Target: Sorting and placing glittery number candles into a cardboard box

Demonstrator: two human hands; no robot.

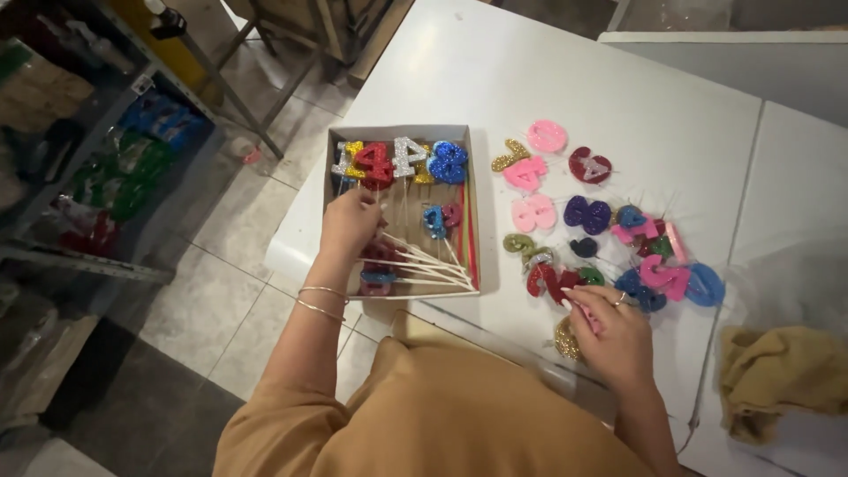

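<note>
White table over tiled floor, shelves at left. I see left hand pinching stick of number candle in cardboard box; right hand grasping pink candle beside loose pile. Candle in left fingers hard to make out

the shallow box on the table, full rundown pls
The box is a shallow, open-topped rectangular tray, apparently grey-white cardboard, lying flat near the left edge of the white table. Glittery number candles on thin white sticks lie inside: silver, gold, red and blue ones along the far wall, a few more in the middle and near corner, sticks fanned toward the near right corner. The left hand reaches in over the sticks.
</note>
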